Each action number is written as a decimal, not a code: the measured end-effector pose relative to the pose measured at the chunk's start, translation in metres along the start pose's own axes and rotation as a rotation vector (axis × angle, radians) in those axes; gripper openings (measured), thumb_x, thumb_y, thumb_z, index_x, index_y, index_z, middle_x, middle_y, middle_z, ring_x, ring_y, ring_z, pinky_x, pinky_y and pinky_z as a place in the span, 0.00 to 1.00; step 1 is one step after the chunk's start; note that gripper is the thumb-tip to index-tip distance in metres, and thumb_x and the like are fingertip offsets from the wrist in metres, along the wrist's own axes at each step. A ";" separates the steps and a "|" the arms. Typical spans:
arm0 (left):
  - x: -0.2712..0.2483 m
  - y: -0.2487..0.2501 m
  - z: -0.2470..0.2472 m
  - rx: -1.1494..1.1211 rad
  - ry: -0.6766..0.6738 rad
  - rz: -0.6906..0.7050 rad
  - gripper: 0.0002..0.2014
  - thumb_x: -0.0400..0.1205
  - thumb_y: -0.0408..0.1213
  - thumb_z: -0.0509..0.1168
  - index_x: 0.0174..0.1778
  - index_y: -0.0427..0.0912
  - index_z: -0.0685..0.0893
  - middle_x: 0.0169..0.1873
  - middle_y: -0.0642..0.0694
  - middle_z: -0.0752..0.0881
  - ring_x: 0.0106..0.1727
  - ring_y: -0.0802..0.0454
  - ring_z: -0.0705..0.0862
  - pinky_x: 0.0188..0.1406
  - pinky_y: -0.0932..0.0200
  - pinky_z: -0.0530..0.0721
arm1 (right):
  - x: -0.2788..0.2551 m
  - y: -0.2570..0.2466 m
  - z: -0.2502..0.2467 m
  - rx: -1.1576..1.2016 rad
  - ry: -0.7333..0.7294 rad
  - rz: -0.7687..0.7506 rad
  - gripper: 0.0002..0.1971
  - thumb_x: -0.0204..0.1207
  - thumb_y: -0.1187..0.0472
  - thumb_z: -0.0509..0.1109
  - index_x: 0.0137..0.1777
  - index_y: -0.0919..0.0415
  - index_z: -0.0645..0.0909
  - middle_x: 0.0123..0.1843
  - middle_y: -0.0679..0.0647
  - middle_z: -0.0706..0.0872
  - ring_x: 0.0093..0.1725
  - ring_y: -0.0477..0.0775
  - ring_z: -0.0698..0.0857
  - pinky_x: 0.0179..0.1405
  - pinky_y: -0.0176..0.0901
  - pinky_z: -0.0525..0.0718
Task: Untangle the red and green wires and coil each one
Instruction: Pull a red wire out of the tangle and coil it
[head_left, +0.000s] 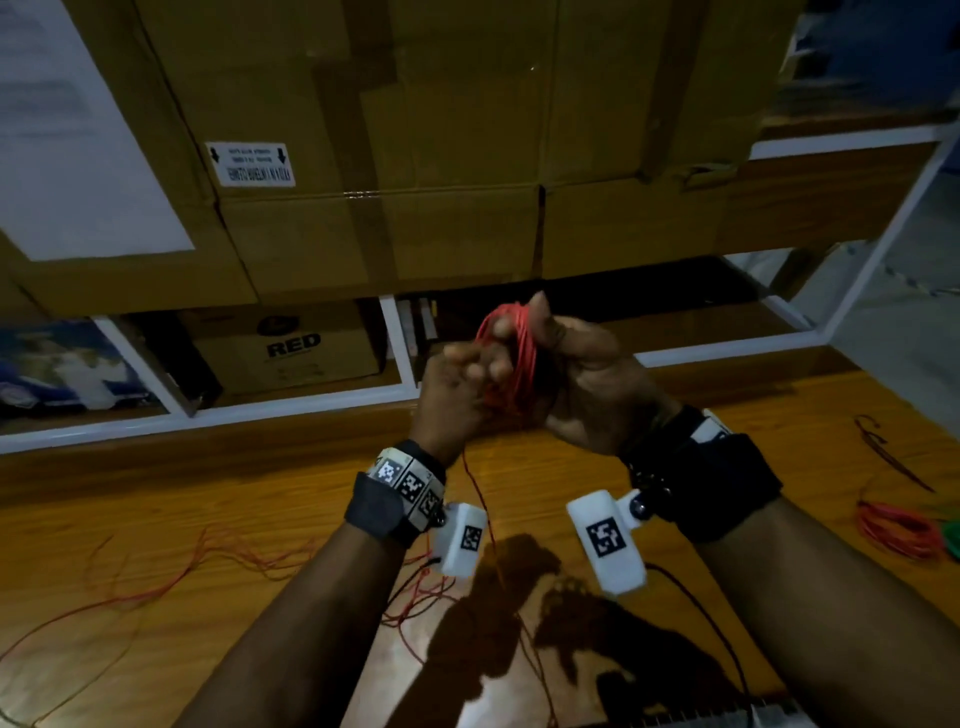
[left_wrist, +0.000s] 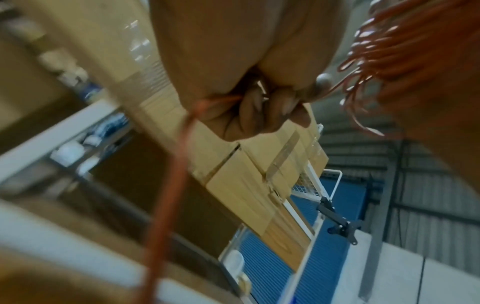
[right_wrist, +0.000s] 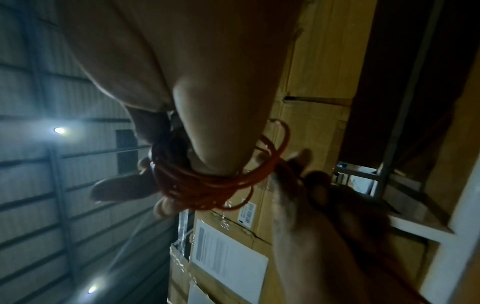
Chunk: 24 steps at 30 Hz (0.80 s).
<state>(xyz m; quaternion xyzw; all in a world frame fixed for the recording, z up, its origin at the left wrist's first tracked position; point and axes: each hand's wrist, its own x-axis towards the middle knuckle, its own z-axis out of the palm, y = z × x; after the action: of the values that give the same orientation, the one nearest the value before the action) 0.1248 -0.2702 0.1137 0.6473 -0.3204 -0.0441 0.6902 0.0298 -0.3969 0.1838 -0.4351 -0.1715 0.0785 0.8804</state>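
Together, right hand (head_left: 587, 379) and left hand (head_left: 457, 384) grip red wire (head_left: 511, 358) aloft.

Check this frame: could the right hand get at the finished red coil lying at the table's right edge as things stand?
Probably not yet. The right hand is raised over the table, gripping the red coil being wound, with the left hand feeding wire. The path to the finished coil looks unobstructed, but its fingers are occupied.

Two hands: left hand (head_left: 457, 389), right hand (head_left: 587, 379). Red wire coils: two (head_left: 506, 358) (head_left: 891, 527). Green coil (head_left: 950, 538): one.
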 end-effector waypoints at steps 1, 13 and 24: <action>-0.005 -0.005 0.003 -0.032 -0.010 -0.039 0.12 0.89 0.30 0.64 0.40 0.44 0.84 0.24 0.52 0.79 0.23 0.50 0.75 0.21 0.59 0.73 | 0.003 -0.005 0.002 0.018 0.030 -0.042 0.19 0.85 0.47 0.56 0.54 0.65 0.78 0.43 0.60 0.91 0.61 0.59 0.88 0.58 0.51 0.87; -0.067 -0.030 -0.023 0.080 -0.027 -0.176 0.11 0.86 0.38 0.70 0.45 0.34 0.93 0.22 0.49 0.76 0.21 0.57 0.68 0.22 0.64 0.68 | -0.005 -0.046 -0.040 -0.223 0.719 -0.436 0.19 0.91 0.47 0.56 0.65 0.62 0.77 0.58 0.57 0.92 0.64 0.54 0.90 0.68 0.48 0.83; -0.065 -0.022 -0.057 0.409 -0.091 -0.029 0.15 0.84 0.50 0.71 0.40 0.43 0.92 0.31 0.40 0.89 0.35 0.43 0.88 0.39 0.47 0.89 | -0.054 0.061 -0.054 -1.461 0.100 0.547 0.32 0.88 0.35 0.50 0.41 0.49 0.92 0.55 0.39 0.91 0.56 0.38 0.85 0.65 0.48 0.77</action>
<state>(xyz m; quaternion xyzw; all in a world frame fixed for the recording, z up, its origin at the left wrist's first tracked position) 0.1096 -0.1932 0.0707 0.7757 -0.3443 -0.0171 0.5287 0.0006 -0.4154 0.0926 -0.9342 -0.0265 0.1403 0.3269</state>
